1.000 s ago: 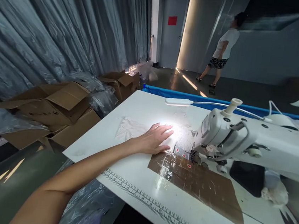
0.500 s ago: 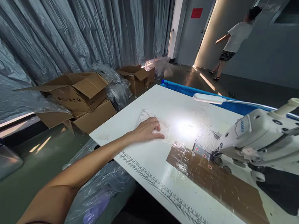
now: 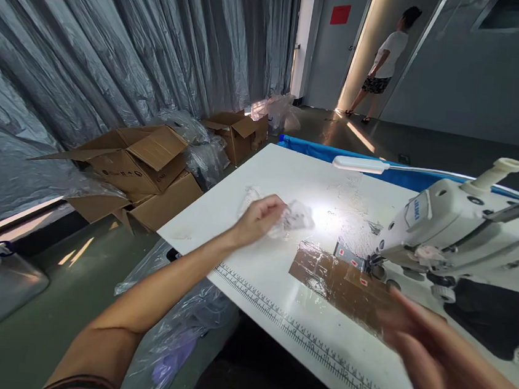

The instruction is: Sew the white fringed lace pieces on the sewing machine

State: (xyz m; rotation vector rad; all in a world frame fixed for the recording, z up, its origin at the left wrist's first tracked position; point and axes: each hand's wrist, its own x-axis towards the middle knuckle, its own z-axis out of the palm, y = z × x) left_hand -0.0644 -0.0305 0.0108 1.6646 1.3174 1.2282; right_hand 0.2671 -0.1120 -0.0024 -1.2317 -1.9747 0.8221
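My left hand (image 3: 260, 220) is closed, thumb against fingers, on a crumpled piece of white lace fabric (image 3: 301, 216) just above the white table (image 3: 220, 215). More pale lace (image 3: 251, 195) lies flat behind that hand. From the lower right comes my right hand (image 3: 411, 340), smeared by motion over the brown cardboard strip (image 3: 325, 272); its fingers cannot be made out. To the right of the lace stands a white sewing machine (image 3: 441, 226), with further white lace (image 3: 353, 229) spread beside its needle area under a bright light.
A ruler scale (image 3: 292, 322) runs along the table's near edge. The lamp (image 3: 360, 164) reaches over the table, and blue cloth (image 3: 306, 148) borders its far side. Open cardboard boxes (image 3: 137, 163) stand on the floor at left. A person (image 3: 388, 53) stands by the far doorway.
My left hand has closed on the lace and bunched it up off the table. My right hand has come into view from the right. The far person has moved left.
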